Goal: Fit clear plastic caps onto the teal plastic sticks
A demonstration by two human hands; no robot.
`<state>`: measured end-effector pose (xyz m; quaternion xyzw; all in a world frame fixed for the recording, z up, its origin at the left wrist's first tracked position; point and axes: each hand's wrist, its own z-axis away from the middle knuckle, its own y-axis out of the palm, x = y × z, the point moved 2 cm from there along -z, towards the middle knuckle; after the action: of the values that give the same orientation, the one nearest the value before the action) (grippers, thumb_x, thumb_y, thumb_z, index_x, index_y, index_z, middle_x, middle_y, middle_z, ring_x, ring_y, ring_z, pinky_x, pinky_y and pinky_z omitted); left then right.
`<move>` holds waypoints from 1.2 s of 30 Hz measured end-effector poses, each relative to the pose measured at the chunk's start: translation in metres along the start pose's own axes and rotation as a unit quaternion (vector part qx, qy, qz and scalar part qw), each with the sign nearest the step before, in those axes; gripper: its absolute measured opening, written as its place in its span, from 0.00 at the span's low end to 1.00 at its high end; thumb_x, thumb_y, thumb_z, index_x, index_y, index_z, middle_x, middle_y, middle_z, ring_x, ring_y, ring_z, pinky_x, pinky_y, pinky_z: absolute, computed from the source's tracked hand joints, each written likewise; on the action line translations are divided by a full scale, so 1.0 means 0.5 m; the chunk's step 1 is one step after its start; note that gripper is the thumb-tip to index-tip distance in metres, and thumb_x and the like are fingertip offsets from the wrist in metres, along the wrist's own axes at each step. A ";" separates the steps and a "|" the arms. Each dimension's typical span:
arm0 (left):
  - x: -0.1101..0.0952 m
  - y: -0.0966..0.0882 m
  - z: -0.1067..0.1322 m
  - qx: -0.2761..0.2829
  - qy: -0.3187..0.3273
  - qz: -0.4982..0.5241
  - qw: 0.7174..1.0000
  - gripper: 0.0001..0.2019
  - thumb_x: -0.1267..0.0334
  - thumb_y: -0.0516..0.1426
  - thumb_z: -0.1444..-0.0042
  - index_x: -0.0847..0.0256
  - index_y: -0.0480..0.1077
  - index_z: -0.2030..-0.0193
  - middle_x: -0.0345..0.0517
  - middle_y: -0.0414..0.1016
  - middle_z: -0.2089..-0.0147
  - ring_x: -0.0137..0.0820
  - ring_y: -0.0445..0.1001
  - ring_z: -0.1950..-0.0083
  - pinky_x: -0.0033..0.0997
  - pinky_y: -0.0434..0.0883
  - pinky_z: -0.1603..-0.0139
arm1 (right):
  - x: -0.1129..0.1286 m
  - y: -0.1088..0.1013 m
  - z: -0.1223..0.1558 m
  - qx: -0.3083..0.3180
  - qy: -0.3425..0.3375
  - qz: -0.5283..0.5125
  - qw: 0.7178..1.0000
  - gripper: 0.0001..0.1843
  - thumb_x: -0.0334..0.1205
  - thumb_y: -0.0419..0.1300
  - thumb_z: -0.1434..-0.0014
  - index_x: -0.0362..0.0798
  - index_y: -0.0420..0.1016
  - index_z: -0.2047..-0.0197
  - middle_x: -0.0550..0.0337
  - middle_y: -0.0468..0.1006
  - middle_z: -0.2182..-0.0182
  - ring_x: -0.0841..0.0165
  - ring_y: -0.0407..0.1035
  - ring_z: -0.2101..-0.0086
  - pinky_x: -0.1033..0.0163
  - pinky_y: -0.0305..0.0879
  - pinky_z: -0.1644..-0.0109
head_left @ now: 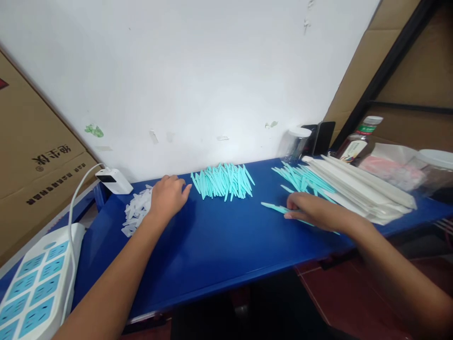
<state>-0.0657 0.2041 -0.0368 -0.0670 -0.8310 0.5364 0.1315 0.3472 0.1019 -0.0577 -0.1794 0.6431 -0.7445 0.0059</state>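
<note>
**Head view, work at the blue bench (pixel 212 245).** The middle heap of teal sticks (pixel 222 181) is lying against the white wall and is serving as the reference.

- The left hand (pixel 168 196) is resting palm down just left of this heap, with its fingers loosely spread and bent and nothing gripped. Its fingertips are pointing toward the heap without touching it.
- A heap of small white plastic pieces (pixel 136 212) is lying further left of the heap, touching the left wrist.
- The right hand (pixel 311 210) is lying flat, well right of the heap and nearer the viewer. It is covering loose teal sticks (pixel 272 206), whose tips are showing beyond the fingers. Whether the fingers are pinching one cannot be told.
- A second spread of teal sticks (pixel 300 178) is lying right of the heap, just behind the right hand and leaning on a stack of white flat strips (pixel 361 189).
- A clear jar (pixel 296 144) is standing behind that spread.
- A white power strip (pixel 35 283) is sitting far left of the heap.
</note>
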 end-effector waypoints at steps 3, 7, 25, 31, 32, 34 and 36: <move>-0.020 0.004 0.002 -0.013 0.037 0.028 0.999 0.18 0.53 0.51 0.30 0.59 0.80 0.59 0.56 0.81 0.57 0.49 0.75 0.51 0.44 0.68 0.56 | 0.026 0.032 -0.016 -0.107 -0.052 0.124 0.985 0.15 0.45 0.50 0.26 0.46 0.72 0.60 0.45 0.77 0.59 0.54 0.69 0.58 0.53 0.61 0.55; -0.044 0.005 0.006 -0.027 0.076 0.095 0.992 0.18 0.55 0.52 0.29 0.59 0.79 0.62 0.54 0.81 0.60 0.46 0.75 0.54 0.42 0.68 0.57 | 0.058 0.076 -0.046 -0.213 -0.100 0.251 0.939 0.16 0.39 0.45 0.24 0.44 0.71 0.58 0.42 0.75 0.60 0.54 0.65 0.61 0.52 0.58 0.56; -0.128 -0.027 0.055 -0.048 0.208 0.266 0.940 0.22 0.50 0.41 0.23 0.57 0.66 0.63 0.42 0.71 0.72 0.33 0.68 0.72 0.34 0.59 0.69 | 0.325 -0.061 -0.136 -0.071 -0.291 0.131 0.945 0.07 0.32 0.50 0.26 0.47 0.68 0.54 0.56 0.75 0.67 0.67 0.62 0.73 0.61 0.45 0.68; -0.107 -0.024 0.041 0.006 0.190 0.329 0.925 0.24 0.50 0.43 0.23 0.56 0.60 0.71 0.38 0.62 0.77 0.31 0.62 0.76 0.35 0.54 0.70 | 0.282 -0.069 -0.194 -0.002 -0.317 -0.033 0.948 0.17 0.49 0.48 0.23 0.49 0.67 0.62 0.65 0.64 0.77 0.70 0.55 0.77 0.62 0.44 0.69; -0.108 -0.023 0.040 0.014 0.193 0.332 0.923 0.24 0.50 0.42 0.23 0.56 0.60 0.71 0.37 0.61 0.77 0.31 0.62 0.76 0.35 0.54 0.70 | 0.274 -0.066 -0.197 0.009 -0.319 -0.054 0.946 0.18 0.49 0.48 0.23 0.49 0.66 0.63 0.66 0.63 0.77 0.70 0.55 0.77 0.62 0.45 0.68; -0.110 -0.021 0.039 0.025 0.195 0.333 0.922 0.24 0.50 0.42 0.23 0.56 0.59 0.72 0.37 0.60 0.77 0.31 0.61 0.76 0.35 0.53 0.69 | 0.263 -0.061 -0.199 0.026 -0.318 -0.086 0.944 0.20 0.50 0.48 0.23 0.49 0.63 0.66 0.66 0.63 0.77 0.71 0.55 0.77 0.62 0.47 0.68; -0.110 -0.018 0.038 0.031 0.189 0.333 0.923 0.24 0.51 0.42 0.23 0.56 0.57 0.72 0.37 0.58 0.77 0.31 0.60 0.76 0.35 0.53 0.70 | 0.258 -0.061 -0.198 0.031 -0.310 -0.104 0.945 0.22 0.51 0.48 0.23 0.49 0.61 0.68 0.66 0.62 0.77 0.72 0.55 0.77 0.63 0.47 0.69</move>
<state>-0.0183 0.1699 -0.0440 -0.4358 -0.7037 0.5518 0.1022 0.2062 0.1706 -0.0059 -0.4664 0.5643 -0.6681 0.1331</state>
